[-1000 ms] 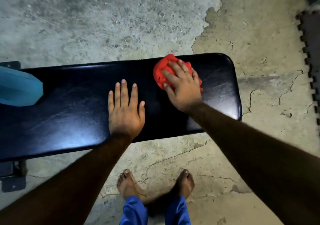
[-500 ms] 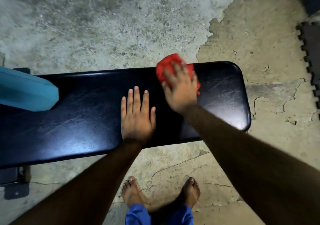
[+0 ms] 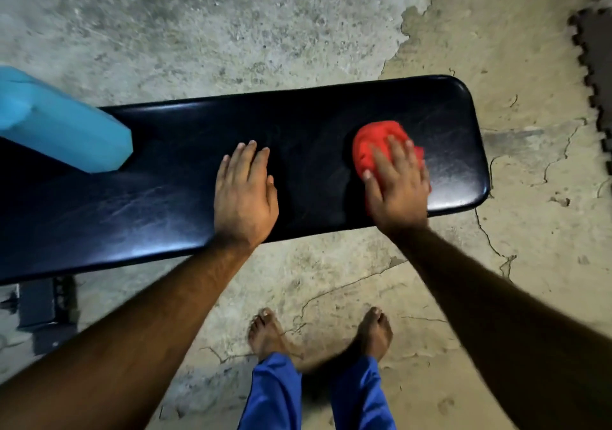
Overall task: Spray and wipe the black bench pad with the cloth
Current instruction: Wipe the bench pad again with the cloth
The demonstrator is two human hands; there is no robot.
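The black bench pad (image 3: 149, 198) runs across the view from left to right, glossy under the light. A bunched red cloth (image 3: 371, 146) lies on its right part, and my right hand (image 3: 397, 181) presses down on it with the fingers spread over the fabric. My left hand (image 3: 243, 194) rests flat on the pad's middle, palm down, fingers together, holding nothing. A blue plastic container (image 3: 63, 125) lies on the pad's left end; whether it is the sprayer cannot be told.
Cracked concrete floor (image 3: 331, 284) surrounds the bench. My bare feet (image 3: 318, 337) and blue trouser legs stand just in front of it. A dark metal bench base (image 3: 43, 307) shows under the left end. Interlocking dark floor mat (image 3: 596, 65) lies at the far right.
My right hand has slid the red cloth from the pad's far edge toward the right end and nearer the front edge. The left hand stays flat on the pad.
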